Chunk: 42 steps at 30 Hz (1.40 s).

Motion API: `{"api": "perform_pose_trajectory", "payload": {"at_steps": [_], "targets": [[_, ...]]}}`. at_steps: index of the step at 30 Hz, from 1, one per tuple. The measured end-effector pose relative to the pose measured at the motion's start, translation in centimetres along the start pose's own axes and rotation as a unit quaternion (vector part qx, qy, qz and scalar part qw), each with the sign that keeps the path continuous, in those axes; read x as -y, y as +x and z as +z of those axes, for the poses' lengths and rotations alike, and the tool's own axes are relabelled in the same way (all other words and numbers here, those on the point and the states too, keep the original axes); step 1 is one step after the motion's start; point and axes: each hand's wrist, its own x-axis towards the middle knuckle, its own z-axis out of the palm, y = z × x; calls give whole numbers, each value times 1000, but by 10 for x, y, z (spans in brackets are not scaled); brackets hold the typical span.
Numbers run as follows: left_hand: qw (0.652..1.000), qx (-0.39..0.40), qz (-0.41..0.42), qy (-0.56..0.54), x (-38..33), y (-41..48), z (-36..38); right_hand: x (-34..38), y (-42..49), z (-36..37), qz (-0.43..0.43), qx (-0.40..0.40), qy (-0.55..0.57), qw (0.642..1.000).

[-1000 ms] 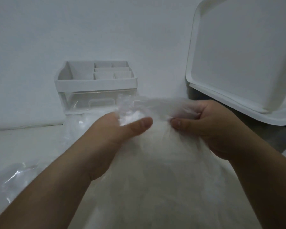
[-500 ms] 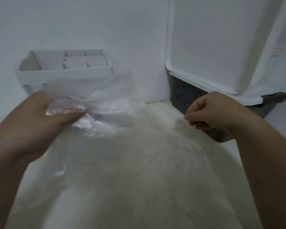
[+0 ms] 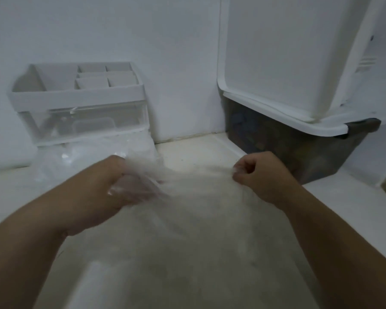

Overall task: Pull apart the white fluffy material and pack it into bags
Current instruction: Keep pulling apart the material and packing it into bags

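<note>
Fluff fills a clear bag lying on the table between both forearms. Left hand clutches the bag's crumpled mouth. Right hand, fingers curled, pinches its blurred opposite edge.

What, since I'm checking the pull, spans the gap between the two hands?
In the head view, the blurred clear plastic bag of white fluffy material stretches from left hand to right hand.

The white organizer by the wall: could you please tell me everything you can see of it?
The organizer looks like white plastic: an open top tray split into one large and several small compartments, over a clear drawer with a recessed handle. It stands upright on the counter against the wall. Crumpled clear bags lie against its base.
</note>
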Motion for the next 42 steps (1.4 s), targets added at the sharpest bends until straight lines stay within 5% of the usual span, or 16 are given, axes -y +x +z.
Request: {"api": "perform_pose_trajectory", "payload": {"at_steps": [5,12,25,42], "targets": [[998,61,-7,17,-7,20,28,9,-2,-3,-64,-63,120,989],[997,-37,-23,63,13,26,51,17,-9,-6,-52,-31,275,960],[977,-202,-9,61,-7,23,75,19,-9,-13,-7,-59,341,938],[980,-186,-68,-28,5,24,91,36,-20,-20,-31,15,417,908]]}}
